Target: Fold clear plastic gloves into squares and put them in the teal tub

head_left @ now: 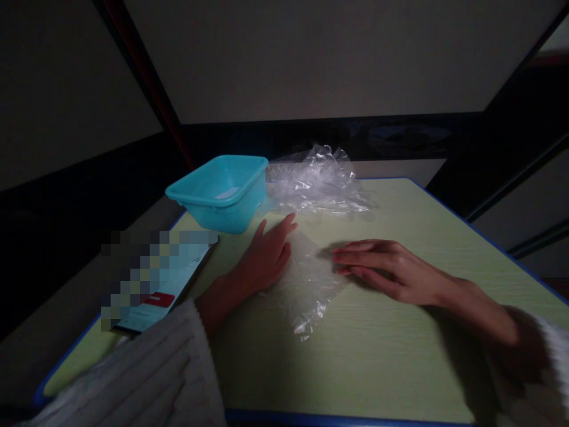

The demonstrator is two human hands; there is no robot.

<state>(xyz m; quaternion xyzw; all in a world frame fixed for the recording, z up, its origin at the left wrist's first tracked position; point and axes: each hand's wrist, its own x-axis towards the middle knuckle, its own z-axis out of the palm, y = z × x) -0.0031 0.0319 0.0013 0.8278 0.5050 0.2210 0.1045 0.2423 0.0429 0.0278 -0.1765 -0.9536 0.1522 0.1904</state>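
A clear plastic bag point(306, 273) lies flat on the table between my hands, its near end crinkled and shiny. My left hand point(267, 255) rests at the bag's left edge, fingers stretched forward and apart, grasping nothing. To the right, my right hand point(382, 267) has its fingers stretched out towards the bag's right corner, with the thumb below them. Its fingertips are at or just above that corner; whether they touch it I cannot tell. Behind the hands sits a loose heap of clear plastic bags point(320, 184).
A turquoise plastic basin point(222, 204) stands at the table's back left, with a small pale piece inside. A phone point(164, 290) with a lit, partly blurred screen lies left of my left forearm. The pale green table point(400, 367) has a blue edge. Dark-trimmed panels rise behind it.
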